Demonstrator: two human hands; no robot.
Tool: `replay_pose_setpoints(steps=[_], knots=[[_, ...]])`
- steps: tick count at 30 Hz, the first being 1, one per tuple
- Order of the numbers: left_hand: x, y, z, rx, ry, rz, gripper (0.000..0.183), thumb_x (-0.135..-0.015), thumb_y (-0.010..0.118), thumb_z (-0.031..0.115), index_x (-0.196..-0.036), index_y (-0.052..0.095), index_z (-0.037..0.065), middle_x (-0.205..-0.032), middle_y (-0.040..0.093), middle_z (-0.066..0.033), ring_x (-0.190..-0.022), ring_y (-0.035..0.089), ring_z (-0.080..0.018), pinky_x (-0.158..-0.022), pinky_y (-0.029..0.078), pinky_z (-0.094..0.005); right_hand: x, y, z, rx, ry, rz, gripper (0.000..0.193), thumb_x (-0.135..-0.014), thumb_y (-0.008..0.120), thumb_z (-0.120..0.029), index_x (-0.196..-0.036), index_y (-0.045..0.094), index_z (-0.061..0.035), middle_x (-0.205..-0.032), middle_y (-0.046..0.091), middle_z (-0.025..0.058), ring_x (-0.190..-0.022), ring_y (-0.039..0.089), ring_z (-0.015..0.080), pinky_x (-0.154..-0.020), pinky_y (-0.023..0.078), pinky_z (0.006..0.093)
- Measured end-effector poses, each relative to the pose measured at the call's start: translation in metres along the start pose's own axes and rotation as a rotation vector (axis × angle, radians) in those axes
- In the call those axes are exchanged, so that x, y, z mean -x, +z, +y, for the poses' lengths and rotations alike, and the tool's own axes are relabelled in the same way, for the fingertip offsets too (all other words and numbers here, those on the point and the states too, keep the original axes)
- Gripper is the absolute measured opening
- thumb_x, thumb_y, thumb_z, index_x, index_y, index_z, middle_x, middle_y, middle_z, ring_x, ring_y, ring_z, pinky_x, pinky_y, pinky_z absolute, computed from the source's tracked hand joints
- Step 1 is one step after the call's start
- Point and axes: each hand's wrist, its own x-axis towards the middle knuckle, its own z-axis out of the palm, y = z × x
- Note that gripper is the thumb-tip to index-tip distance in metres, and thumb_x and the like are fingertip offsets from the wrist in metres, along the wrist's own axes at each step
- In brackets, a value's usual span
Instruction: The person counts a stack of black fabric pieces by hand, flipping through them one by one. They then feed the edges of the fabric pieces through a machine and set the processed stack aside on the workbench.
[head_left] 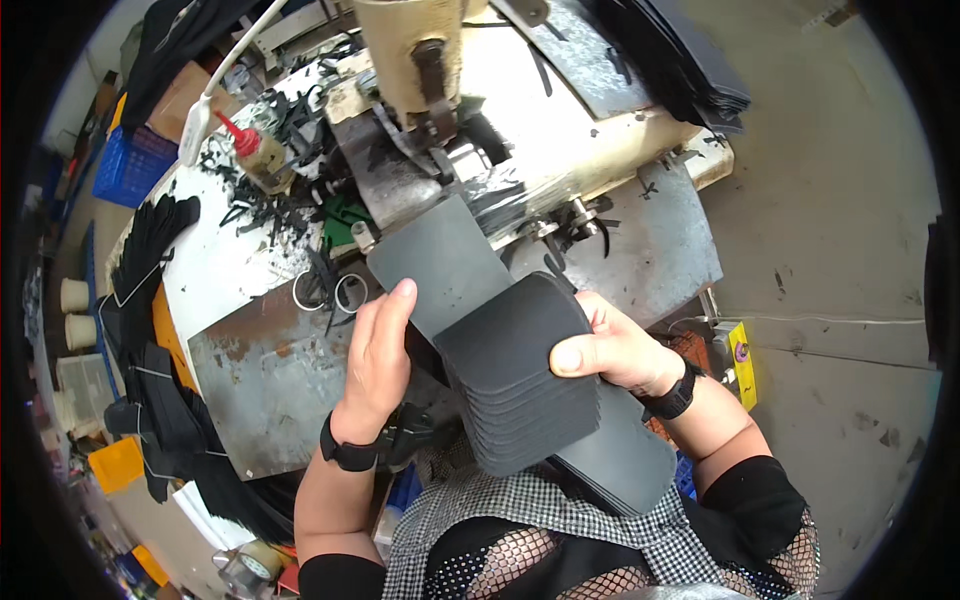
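Observation:
A fanned stack of black rounded-corner pieces of sheet material [520,350] is in my right hand [625,350], thumb on top and fingers beneath. Crosswise under it lie longer grey pieces [445,262]; their far end reaches up to the machine and their near end shows by my apron. My left hand [378,352] is at the left edge of the grey pieces, its fingers stretched out and gripping nothing. Whether it touches that edge, I cannot tell. Just beyond is a cream-coloured machine [410,60] with a metal work area.
Black offcuts [290,130] litter the white tabletop around a red-tipped bottle [262,160]. A worn metal plate [275,375] forms the near left table edge. Tied black bundles [165,400] hang at the left. More black sheets [690,70] are stacked at the far right.

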Motion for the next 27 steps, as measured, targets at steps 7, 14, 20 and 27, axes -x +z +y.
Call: replay_pose_setpoints(steps=[7,14,20,27], knots=[[-0.018,-0.001,0.037,0.206,-0.204,0.185,0.027,-0.095,0.056,0.018,-0.099,0.062,-0.008,-0.090,0.060,-0.0092,-0.087,0.052,-0.0141,-0.081,0.042,-0.0269,-0.017,0.006,0.006,-0.127,0.041,0.066,0.036,-0.088,0.065,-0.027,-0.110,0.065,0.0013,-0.100,0.068,0.0058,-0.089,0.062,0.0098,-0.083,0.049,0.0239],[-0.047,0.002,0.047,0.179,-0.120,-0.202,0.027,-0.097,0.052,0.022,-0.102,0.064,-0.002,-0.091,0.065,-0.0026,-0.086,0.057,-0.0082,-0.079,0.045,-0.0229,-0.006,-0.008,-0.022,0.072,-0.055,0.317,0.057,-0.083,0.063,-0.041,-0.117,0.058,0.0045,-0.105,0.066,0.0121,-0.091,0.063,0.0159,-0.083,0.050,0.0274],[-0.028,0.033,0.112,-0.308,0.671,-0.238,0.047,-0.074,0.068,-0.001,-0.120,0.056,-0.003,-0.123,0.056,-0.0212,-0.104,0.063,-0.0285,-0.093,0.047,-0.0337,0.023,-0.016,-0.041,0.172,-0.076,0.329,0.053,-0.084,0.063,-0.036,-0.117,0.057,0.0044,-0.105,0.065,0.0110,-0.092,0.063,0.0159,-0.082,0.050,0.0277],[-0.023,0.047,0.108,-0.604,0.794,-0.107,0.047,-0.071,0.072,0.005,-0.115,0.059,-0.005,-0.109,0.063,-0.0222,-0.095,0.066,-0.0352,-0.080,0.054,-0.0367,0.020,-0.019,-0.003,0.181,-0.241,-0.148,0.071,-0.086,0.060,-0.053,-0.129,0.048,0.0013,-0.121,0.058,0.0069,-0.112,0.054,0.0194,-0.099,0.041,0.0315]])
